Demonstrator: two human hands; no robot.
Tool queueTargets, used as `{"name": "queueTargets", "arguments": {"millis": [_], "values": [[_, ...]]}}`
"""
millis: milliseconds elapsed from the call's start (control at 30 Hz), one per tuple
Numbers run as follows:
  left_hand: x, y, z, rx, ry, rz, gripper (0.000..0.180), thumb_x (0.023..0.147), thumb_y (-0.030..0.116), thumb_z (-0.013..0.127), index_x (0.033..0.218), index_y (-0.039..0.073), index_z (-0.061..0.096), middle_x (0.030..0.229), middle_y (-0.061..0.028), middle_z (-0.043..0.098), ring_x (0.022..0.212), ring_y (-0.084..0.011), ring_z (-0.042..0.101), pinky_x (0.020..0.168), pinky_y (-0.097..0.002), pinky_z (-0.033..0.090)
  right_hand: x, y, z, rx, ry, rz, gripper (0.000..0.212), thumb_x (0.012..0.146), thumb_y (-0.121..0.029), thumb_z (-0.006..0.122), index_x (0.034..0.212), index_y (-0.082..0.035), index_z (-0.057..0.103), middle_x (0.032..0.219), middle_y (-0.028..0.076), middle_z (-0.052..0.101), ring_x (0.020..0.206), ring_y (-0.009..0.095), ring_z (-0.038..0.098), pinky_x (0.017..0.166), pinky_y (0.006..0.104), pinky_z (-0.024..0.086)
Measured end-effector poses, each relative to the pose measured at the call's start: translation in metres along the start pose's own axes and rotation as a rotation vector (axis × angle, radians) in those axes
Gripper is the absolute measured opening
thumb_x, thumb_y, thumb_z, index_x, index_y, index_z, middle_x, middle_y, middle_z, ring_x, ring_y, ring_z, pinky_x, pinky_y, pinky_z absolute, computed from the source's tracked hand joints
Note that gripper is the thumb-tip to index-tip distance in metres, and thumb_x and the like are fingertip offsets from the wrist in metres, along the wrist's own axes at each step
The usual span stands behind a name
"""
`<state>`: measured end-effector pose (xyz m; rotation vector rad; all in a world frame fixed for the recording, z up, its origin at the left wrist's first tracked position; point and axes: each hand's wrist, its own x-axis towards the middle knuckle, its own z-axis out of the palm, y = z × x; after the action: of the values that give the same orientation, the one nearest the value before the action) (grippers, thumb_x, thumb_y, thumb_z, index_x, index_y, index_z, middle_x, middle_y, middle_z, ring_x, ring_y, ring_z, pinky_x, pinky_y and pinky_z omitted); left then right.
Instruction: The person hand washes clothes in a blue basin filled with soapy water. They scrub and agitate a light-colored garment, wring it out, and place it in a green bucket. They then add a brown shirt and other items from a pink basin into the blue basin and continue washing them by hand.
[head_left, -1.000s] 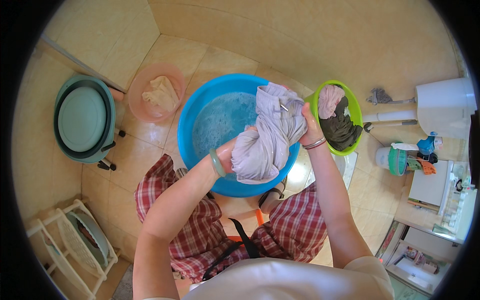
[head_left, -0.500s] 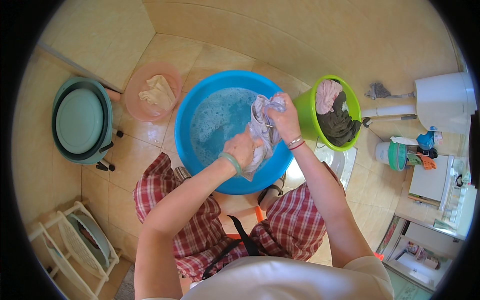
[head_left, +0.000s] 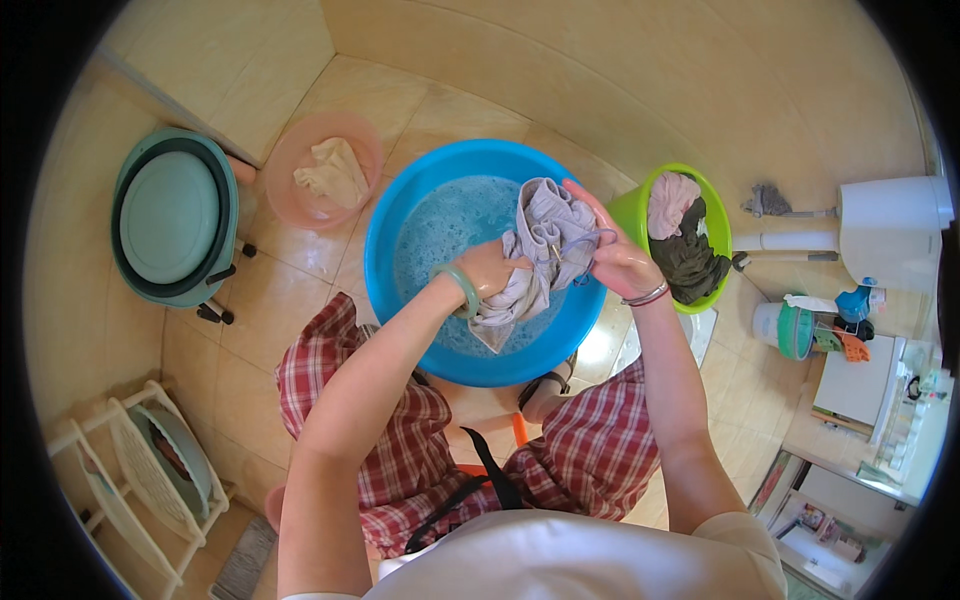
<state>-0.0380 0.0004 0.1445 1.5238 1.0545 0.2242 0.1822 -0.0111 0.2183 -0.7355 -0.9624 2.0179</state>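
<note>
A wet light grey garment [head_left: 548, 235] with a thin purplish cord is bunched over the right side of a blue basin [head_left: 380, 290], above sudsy water [head_left: 450, 215]. My left hand [head_left: 490, 270], wearing a pale green bangle, grips the garment's left side; some of its fingers are hidden in the folds. At the garment's right edge, beside the basin's rim, my right hand [head_left: 625, 265] has its fingers stretched out and palm partly turned up. The cord loops against those fingers, and they are not closed round the cloth.
Right of the basin stands a lime-green bucket [head_left: 625, 212] with pink and dark clothes. A pink basin [head_left: 290, 205] with cream cloth lies at the far left, near stacked green basins [head_left: 170, 215]. A white rack [head_left: 130, 480] is at the lower left, and cleaning brushes [head_left: 790, 257] at the right.
My right hand has loosened from the twisted cloth, its fingers spreading to the right. The garment has opened into a wider bunch, with my left hand still on it.
</note>
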Motion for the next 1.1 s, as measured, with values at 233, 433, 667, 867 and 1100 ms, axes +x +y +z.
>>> {"name": "queueTargets", "arguments": {"millis": [233,433,667,867,1100], "values": [[-0.015,0.030,-0.004,0.172,0.061,-0.103,0.058,0.088,0.047,0.057,0.129,0.006,0.054,0.114,-0.0203,0.066,0.107,-0.0389,0.061,0.092,-0.0455,0.048,0.007,0.011,0.020,-1.006,0.209,-0.108,0.105,0.071,-0.027,0.086,0.150,-0.002,0.022,0.152,0.012,0.030,0.139,0.022,0.032,0.113,0.0362,0.030],[-0.033,0.048,0.007,0.320,0.194,-0.067,0.058,0.085,0.045,0.060,0.130,0.010,0.055,0.100,-0.0203,0.069,0.094,-0.0358,0.066,0.082,-0.0465,0.052,0.021,0.026,-0.005,-0.202,0.564,0.148,0.073,0.076,-0.015,0.081,0.137,-0.001,0.042,0.126,0.010,0.058,0.115,0.021,0.057,0.099,0.0338,0.045],[-0.036,0.034,0.003,0.283,0.153,0.116,0.063,0.084,0.043,0.061,0.136,0.010,0.051,0.096,-0.0211,0.069,0.090,-0.0372,0.066,0.079,-0.0458,0.051,0.008,0.031,-0.011,0.123,0.347,0.073,0.060,0.085,-0.016,0.071,0.137,-0.005,0.044,0.125,0.008,0.059,0.114,0.021,0.058,0.100,0.0371,0.045],[-0.035,0.024,0.001,0.061,0.081,0.166,0.067,0.086,0.046,0.060,0.141,0.009,0.046,0.115,-0.0208,0.064,0.105,-0.0336,0.062,0.091,-0.0409,0.048,0.006,0.029,-0.014,-0.223,0.475,0.043,0.055,0.079,-0.007,0.077,0.127,-0.007,0.052,0.114,0.006,0.061,0.107,0.017,0.059,0.093,0.0335,0.048],[-0.018,0.005,0.003,-0.901,0.007,0.232,0.082,0.096,0.066,0.034,0.152,0.006,0.023,0.149,-0.0103,0.037,0.135,-0.0249,0.039,0.113,-0.0399,0.030,-0.002,-0.010,0.029,-0.641,0.596,-0.459,0.035,0.074,-0.001,0.078,0.102,-0.005,0.058,0.106,0.007,0.060,0.102,0.014,0.057,0.087,0.0321,0.048]]}}
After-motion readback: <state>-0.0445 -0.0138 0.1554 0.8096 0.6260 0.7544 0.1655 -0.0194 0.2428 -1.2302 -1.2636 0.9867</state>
